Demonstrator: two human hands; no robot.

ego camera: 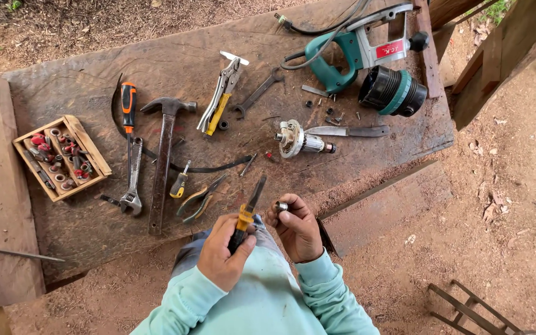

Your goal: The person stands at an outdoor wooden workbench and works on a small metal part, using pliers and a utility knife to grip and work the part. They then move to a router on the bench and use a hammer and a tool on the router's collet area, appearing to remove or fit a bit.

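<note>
Left hand (223,253) grips yellow-handled pliers (246,214); right hand (297,228) pinches small metal cylinder (281,206).

A weathered wooden workbench (367,186) stands outdoors on reddish dirt ground (504,236) in soft daylight

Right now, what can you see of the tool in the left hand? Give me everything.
The pliers are long-nosed, with dark metal jaws tapering to a thin tip and yellow-and-black handles. The left hand wraps the handles in its grip, so the jaws point up and away, slightly rightward, over the edge of the wooden workbench. The tip hangs free, touching nothing. The jaws look closed or nearly so. The right hand holds a small metal part beside them.
</note>
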